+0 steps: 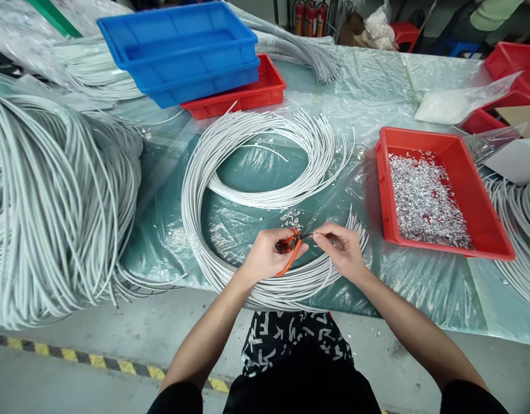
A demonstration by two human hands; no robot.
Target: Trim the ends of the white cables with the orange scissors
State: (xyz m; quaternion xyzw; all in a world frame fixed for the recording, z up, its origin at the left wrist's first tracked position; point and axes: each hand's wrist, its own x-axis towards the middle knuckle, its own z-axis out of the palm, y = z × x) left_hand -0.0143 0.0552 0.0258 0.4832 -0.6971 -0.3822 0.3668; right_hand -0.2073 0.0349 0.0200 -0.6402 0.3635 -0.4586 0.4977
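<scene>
My left hand [267, 253] is closed round a pair of orange-handled pliers [290, 261], whose dark jaws point right. Fingers pinched, my right hand [340, 247] holds the end of a white cable [331, 270] at the tip of the jaws. Whether the jaws bite on the cable is too small to tell. Under both hands lies a large loose coil of white cables [196, 224], its cut ends bunched just right of my right hand. Small pale scraps [292, 218] are scattered on the table beyond the pliers.
To the right stands a red tray [491, 224] of small shiny metal pieces [424, 198]. Stacked blue bins [179, 43] rest on another red tray [248, 98] at the back. A thick cable bundle [62, 213] hangs over the table's left edge. A plastic bag [446, 106] lies far right.
</scene>
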